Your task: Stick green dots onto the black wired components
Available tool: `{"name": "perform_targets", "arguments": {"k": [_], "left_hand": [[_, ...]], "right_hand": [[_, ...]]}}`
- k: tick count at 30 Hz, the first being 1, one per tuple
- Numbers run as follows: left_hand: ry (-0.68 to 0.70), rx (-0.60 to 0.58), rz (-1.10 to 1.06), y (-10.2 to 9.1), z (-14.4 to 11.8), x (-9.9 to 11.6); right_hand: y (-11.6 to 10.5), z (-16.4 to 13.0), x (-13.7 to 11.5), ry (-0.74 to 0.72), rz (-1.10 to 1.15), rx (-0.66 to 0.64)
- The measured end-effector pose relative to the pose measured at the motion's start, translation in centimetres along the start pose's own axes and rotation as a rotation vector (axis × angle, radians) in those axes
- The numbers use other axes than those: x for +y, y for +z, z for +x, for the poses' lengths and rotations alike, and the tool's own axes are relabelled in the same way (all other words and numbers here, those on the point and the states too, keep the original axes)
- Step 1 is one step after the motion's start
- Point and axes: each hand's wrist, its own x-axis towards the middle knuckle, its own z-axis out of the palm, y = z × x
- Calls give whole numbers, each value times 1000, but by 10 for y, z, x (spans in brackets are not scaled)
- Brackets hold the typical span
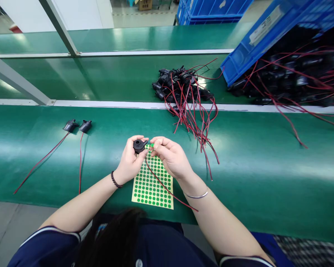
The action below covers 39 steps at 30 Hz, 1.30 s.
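My left hand [129, 163] is closed around a small black pump-like part [139, 146], with a round opening facing up. Its red and black wire [167, 188] trails down to the right across a pale yellow sheet of round green stickers [153, 185]. Beside it, my right hand [171, 155] pinches a green dot sticker [152, 145] between thumb and forefinger, close to the part's spout. The sheet lies on the green table under both hands, its upper portion partly hidden by them.
Two similar black parts [85, 126] with wires lie to the left. A heap of such parts [180, 85] sits beyond my hands, wires hanging toward me. At the right, a tilted blue crate [256, 40] holds many more. A metal post [19, 79] rises at the left.
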Motion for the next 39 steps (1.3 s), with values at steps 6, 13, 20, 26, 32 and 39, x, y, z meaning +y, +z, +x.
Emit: {"name": "perform_targets", "arguments": {"k": [6,13,20,26,32,39], "left_hand": [[120,29,210,-3,0,0],[217,-74,180,-7,-2,0],[269,-105,188,-8,-1,-4],[219,-89,196,-7,-1,-3],[264,-89,238,-7,0,-2],[301,-103,282,-7,1,-1]], "right_hand": [[3,-5,-6,27,-12,-41],[2,-6,-2,13,-67,-64],[1,-5,1,-21,-145,-68],[1,-3,3,-20,-163,-69],[3,-3,2,-6,-164,-56],[4,-3,0,13,-156,-56]]}}
